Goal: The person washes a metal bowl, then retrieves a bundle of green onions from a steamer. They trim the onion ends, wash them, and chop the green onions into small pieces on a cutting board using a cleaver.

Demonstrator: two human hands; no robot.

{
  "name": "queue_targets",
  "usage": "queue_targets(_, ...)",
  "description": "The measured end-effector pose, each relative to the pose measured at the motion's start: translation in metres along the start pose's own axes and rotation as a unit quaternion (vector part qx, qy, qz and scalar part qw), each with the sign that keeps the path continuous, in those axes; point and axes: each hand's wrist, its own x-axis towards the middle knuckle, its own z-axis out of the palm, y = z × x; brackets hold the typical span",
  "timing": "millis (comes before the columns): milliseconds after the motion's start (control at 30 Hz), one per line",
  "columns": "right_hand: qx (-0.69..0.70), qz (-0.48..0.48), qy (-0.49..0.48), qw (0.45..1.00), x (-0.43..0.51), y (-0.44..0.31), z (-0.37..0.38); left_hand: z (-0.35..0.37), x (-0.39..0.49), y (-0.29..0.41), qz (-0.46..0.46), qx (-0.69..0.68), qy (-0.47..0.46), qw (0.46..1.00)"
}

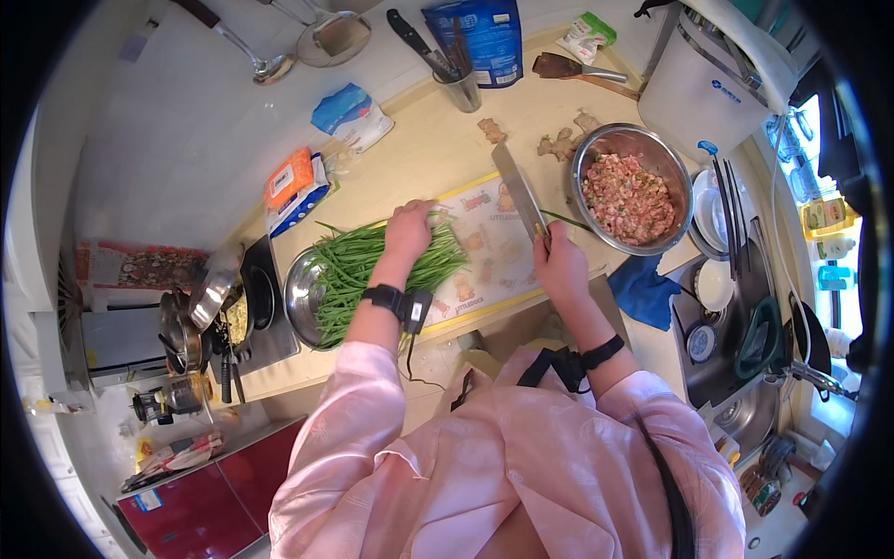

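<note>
My left hand (pixel 408 229) presses down on a thick bunch of green chives (pixel 356 269), fingers curled over it near its cut ends. The bunch lies on a printed cutting board (pixel 489 283) with yellow edges, and its far part reaches over a steel bowl (pixel 296 302). In my right hand (pixel 561 260) is the handle of a cleaver (pixel 515 183). Its blade is over the right part of the board, apart from the bunch. One loose green stalk (pixel 567 220) lies beside the cleaver. Minced meat (pixel 625 199) fills much of a steel mixing bowl (pixel 674 168) to the right.
Ginger pieces (pixel 559 145) lie behind the board. A cup (pixel 461 94) of knives and a blue pouch (pixel 482 42) stand at the wall. Packets (pixel 290 183) sit at left. A blue cloth (pixel 644 290) hangs by the sink (pixel 705 363); the hob (pixel 269 342) is far left.
</note>
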Motion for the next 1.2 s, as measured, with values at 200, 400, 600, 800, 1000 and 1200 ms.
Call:
queue_targets(200,-0.081,0.017,-0.035,0.996,-0.025,-0.02,0.03,0.017,0.027,-0.03,0.076,0.047,-0.146,0.985)
queue_targets(400,-0.152,0.081,-0.005,0.985,-0.026,-0.022,0.035,-0.006,-0.004,-0.024,0.091,0.048,-0.228,0.968)
queue_targets(600,-0.195,0.114,0.013,0.974,-0.038,-0.034,0.04,-0.013,-0.05,-0.001,0.076,0.146,-0.203,0.965)
queue_targets(800,-0.167,0.097,-0.007,0.981,-0.045,-0.046,0.051,0.0,-0.042,-0.004,0.045,0.131,-0.185,0.973)
queue_targets(1000,-0.191,0.074,-0.044,0.978,-0.044,-0.048,0.05,0.021,-0.034,0.008,0.051,0.094,-0.111,0.988)
queue_targets(1200,-0.256,0.106,-0.088,0.957,-0.035,-0.05,0.048,0.009,-0.038,0.011,0.055,0.051,-0.135,0.988)
